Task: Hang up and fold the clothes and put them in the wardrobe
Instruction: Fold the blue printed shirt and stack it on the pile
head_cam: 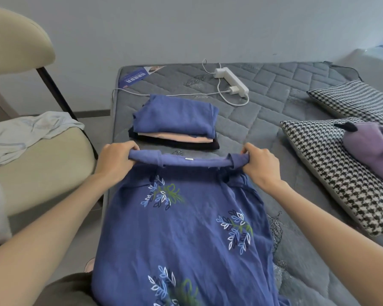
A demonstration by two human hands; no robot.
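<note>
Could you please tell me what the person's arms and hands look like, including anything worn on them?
Both forearms are bare, with no sleeves in view. The left hand and right hand wear no gloves, rings, watch or bracelets that I can see. Fingernails look short.

A bedroom in a home. Beyond the gripped blue garment [186, 235] lies a bare grey quilted mattress [274, 111] with a stack of folded clothes [175, 124] and a white power strip [231, 81] farther on. Right of the grip are houndstooth pillows [332, 171]; left of it, a cream chair [44, 160] holding a crumpled pale cloth [27, 133].
</note>
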